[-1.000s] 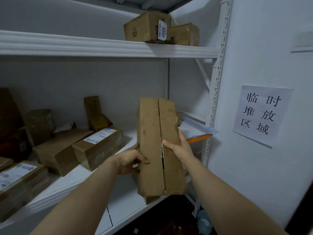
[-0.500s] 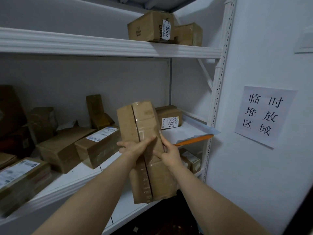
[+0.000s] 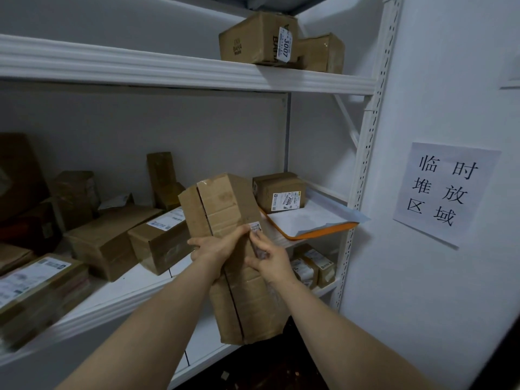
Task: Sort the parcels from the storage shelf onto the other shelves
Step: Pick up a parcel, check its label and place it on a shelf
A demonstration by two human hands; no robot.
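White metal shelving (image 3: pixel 168 69) lines a grey back wall (image 3: pixel 168 122). A paper sign (image 3: pixel 444 192) hangs on the white right wall (image 3: pixel 450 88), above a dark floor (image 3: pixel 253 371).

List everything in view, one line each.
long parcel: 1, brown, held in front
sticker: 1, white, on its front
3007 box: 1, brown, top shelf
plain box: 1, brown, top shelf
2004 box: 1, brown, middle shelf, right
mailer: 1, white and orange, middle shelf, right
other parcels: several, brown, middle shelf, left
small boxes: at least two, brown, lower shelf
paper sign: 1, white, right wall
rack: 1, white
left hand: 1, grips long parcel
right hand: 1, holds long parcel
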